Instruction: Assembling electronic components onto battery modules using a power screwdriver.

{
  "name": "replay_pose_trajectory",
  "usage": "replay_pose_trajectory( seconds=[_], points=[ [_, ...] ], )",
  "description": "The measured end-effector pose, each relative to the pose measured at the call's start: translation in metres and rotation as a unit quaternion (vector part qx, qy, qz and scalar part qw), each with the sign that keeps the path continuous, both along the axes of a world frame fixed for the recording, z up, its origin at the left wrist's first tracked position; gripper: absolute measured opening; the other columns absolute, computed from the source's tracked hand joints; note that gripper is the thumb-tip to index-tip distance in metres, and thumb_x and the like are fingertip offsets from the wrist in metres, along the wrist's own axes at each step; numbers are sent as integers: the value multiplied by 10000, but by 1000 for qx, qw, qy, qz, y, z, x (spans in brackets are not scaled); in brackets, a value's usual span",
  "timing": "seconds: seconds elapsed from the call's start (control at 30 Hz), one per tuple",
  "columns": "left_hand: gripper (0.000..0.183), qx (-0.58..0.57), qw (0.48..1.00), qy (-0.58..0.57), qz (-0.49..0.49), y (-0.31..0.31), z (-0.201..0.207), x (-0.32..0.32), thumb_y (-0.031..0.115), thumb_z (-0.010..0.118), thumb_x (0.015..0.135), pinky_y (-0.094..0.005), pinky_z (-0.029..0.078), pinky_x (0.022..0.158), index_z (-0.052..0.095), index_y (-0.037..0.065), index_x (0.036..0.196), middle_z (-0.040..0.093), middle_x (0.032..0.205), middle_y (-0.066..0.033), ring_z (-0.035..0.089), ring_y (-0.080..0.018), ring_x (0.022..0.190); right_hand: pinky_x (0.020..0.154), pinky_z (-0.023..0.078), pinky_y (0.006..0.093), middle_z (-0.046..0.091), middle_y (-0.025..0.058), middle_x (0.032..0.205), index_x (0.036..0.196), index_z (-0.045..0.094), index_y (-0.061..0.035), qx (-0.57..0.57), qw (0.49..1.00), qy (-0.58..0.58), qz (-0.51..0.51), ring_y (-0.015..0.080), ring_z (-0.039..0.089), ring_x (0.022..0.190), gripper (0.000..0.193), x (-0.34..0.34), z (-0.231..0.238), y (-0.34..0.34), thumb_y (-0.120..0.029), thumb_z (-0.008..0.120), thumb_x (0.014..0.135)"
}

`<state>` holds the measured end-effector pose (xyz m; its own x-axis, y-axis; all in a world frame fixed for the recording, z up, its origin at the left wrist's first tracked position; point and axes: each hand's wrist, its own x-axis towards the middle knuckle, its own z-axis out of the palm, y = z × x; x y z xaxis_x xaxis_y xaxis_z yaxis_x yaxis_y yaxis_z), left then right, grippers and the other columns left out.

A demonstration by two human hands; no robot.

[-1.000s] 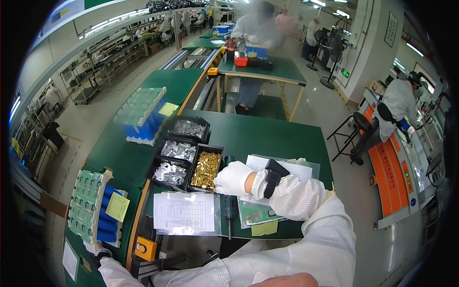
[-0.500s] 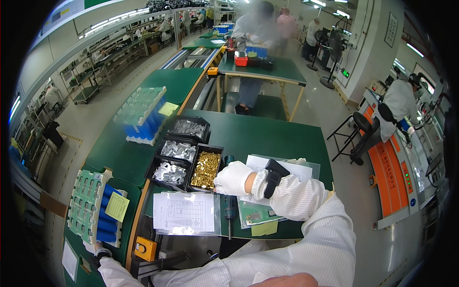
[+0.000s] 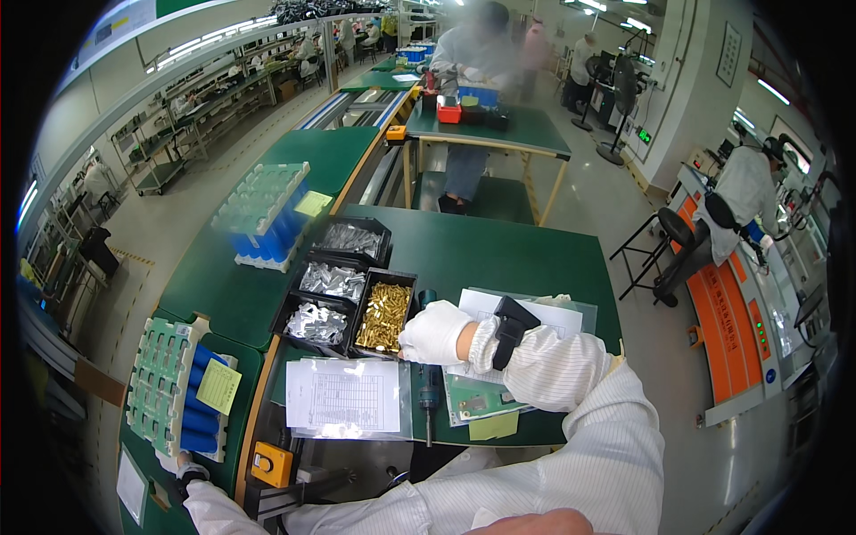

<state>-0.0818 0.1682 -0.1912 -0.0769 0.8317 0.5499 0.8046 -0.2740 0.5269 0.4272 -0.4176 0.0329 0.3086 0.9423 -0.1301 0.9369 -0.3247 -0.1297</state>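
Driver [image 3: 429, 397] lengthwise on green table [image 3: 526, 245], tip toward near edge. Right hand [image 3: 437, 333], white-gloved, across its upper middle; fingers [image 3: 413, 341] curled inward, but cannot tell whether clenched on driver or only laid over it. Black device [image 3: 515, 330] on right wrist, against striped white sleeve [image 3: 553, 370].

Left hand [image 3: 169, 461], white-gloved, low at far left, by lower end of near pack [image 3: 159, 388]; fingers mostly hidden there, so cannot tell whether grasping pack or just touching. Black band [image 3: 191, 475] round left wrist. On near pack, pale green holder to the left, blue cells [image 3: 201, 421] to the right, yellow note [image 3: 218, 385] over cells. Farther up, far pack [image 3: 263, 218] of similar make.

Brass pieces [image 3: 385, 314] in black bin just left of right hand; silver pieces [image 3: 332, 280] in two bins left of that; greyish pieces [image 3: 350, 237] in bin behind, kind unclear. Form [image 3: 343, 397] in clear sleeve, in front of bins. Papers [image 3: 557, 316] beyond right wrist; green sheet [image 3: 477, 403] right of driver, yellow slip [image 3: 493, 426] at its lower edge. Orange box [image 3: 271, 464] below form, to the left.

Co-worker [image 3: 473, 53], blurred, behind next table [image 3: 535, 134]. Another person [image 3: 749, 183] at orange machine [image 3: 733, 330], far right, near stool [image 3: 675, 228].
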Motion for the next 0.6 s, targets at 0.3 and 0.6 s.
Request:
replay_pose_trajectory(
  seconds=[0.3, 0.6],
  points=[
    [381, -26, 999, 26, 14, 1, -6, 2, 380, 607, 881, -429, 521, 820, 638, 111, 1149, 684, 1105, -150, 645, -378, 1033, 722, 497, 417, 683, 88, 748, 817, 714, -134, -6, 1000, -3, 1, 292, 670, 747, 289, 0, -1, 1, -377, 575, 891],
    [368, -52, 998, 44, -7, -5, -5, 6, 362, 631, 873, -408, 526, 817, 647, 102, 1134, 694, 1094, -119, 662, -343, 1018, 727, 494, 418, 677, 91, 735, 816, 711, -134, -5, 1000, -5, -1, 297, 668, 743, 286, 1, -5, 1, -377, 577, 887]
  ],
)
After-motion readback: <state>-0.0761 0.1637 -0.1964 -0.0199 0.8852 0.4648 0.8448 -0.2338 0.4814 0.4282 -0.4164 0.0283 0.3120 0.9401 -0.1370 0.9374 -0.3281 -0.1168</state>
